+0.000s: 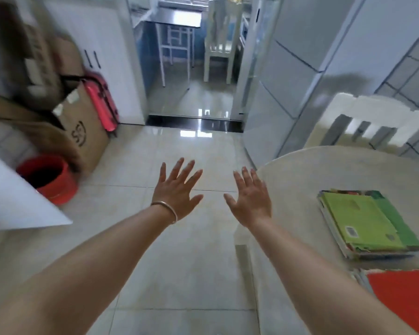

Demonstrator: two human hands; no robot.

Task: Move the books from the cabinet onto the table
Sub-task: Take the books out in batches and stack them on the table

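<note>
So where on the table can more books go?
The table looks bare between the green book stack and the white chair. It is crowded near the red book, just behind the stack.

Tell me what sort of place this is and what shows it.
Probably a home dining area beside a kitchen: a round table with a stack of books, a white chair, a tall fridge, and cardboard boxes on tile.

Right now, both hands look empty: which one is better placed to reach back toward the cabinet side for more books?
Probably the left hand. Both it and the right hand are open and empty, but the white panel lies left, while the stacked books on the table lie right.
</note>
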